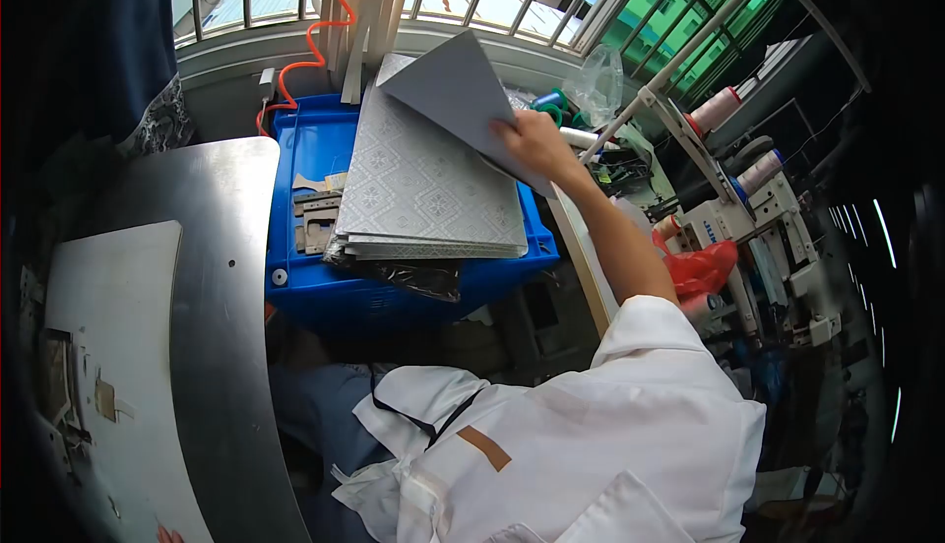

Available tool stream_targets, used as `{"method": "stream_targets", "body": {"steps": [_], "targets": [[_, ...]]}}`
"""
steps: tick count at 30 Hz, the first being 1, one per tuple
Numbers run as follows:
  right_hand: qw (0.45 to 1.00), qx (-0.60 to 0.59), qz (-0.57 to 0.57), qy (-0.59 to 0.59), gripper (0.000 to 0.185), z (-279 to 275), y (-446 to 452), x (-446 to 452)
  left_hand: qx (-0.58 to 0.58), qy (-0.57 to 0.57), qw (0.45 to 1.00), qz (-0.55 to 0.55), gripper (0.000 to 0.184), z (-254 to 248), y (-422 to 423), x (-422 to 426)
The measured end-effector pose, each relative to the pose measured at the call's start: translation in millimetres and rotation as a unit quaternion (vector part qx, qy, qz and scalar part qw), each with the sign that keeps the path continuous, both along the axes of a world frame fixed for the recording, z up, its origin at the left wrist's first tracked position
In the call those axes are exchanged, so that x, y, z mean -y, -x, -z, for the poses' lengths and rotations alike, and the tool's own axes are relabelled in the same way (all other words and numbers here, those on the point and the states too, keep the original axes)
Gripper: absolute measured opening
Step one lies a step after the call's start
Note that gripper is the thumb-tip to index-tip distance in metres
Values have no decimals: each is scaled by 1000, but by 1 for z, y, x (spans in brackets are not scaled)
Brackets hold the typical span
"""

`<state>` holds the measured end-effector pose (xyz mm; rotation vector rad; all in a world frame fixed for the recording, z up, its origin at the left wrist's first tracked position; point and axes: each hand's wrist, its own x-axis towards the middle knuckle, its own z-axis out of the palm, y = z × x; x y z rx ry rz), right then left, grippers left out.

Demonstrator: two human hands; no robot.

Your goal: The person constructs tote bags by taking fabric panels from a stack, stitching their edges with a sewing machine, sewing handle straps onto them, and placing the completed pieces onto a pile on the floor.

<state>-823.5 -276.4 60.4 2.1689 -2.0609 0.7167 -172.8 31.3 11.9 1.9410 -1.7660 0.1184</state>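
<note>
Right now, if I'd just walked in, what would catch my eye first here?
Probably the grey sheet in the person's right hand, tilted above a stack of silvery patterned sheets on a bright blue box. Behind the box, an orange coiled cord hangs in front of the window, and a crumpled red bag glows at the right, beyond the arm.

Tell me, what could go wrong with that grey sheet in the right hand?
The flat, plain grey sheet, held near one edge by the right hand, might bend or slip. The stack of silver-grey patterned sheets, with shiny black plastic poking out beneath it on the blue plastic crate, could perhaps slide.
</note>
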Motion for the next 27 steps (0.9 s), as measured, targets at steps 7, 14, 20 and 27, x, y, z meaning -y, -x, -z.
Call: {"method": "stream_targets", "body": {"steps": [7, 14, 20, 27], "targets": [[829, 468, 51, 303, 36, -106, 35, 15, 11, -7, 1000, 1, 26, 1, -4, 1], [922, 130, -317, 182, 27, -122, -188, -26, -47, 2, 999, -15, 31, 10, -10, -3], [753, -87, -649, -66, 20, -12, -412, -77, -480, 17, 873, -83, 40, -16, -12, -8], [628, -167, -758, -67, 32, 66, -549, -202, -777, -22, 626, -68, 50, -14, -64, -34]]}}
